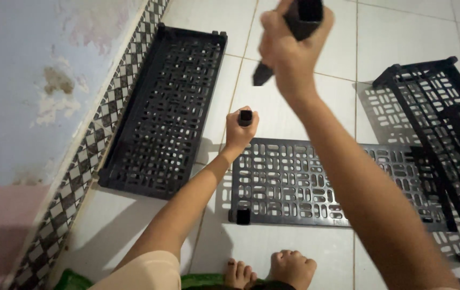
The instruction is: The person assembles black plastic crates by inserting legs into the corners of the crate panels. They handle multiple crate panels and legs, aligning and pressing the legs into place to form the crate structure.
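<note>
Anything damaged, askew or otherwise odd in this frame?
Wall paint at left is stained and peeling. The black shelf panels lie scattered on the floor: one by the wall, one under the left hand, others tilted at right. No breakage shows.

Black slotted shelf (165, 107) beside checkered wall border (87, 145)

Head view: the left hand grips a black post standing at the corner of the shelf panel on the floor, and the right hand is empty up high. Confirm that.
Not quite. In the head view the right hand is not empty: it is raised and closed around a black tube. The rest holds: the left hand grips a black post at the corner of the shelf panel on the floor.
</note>
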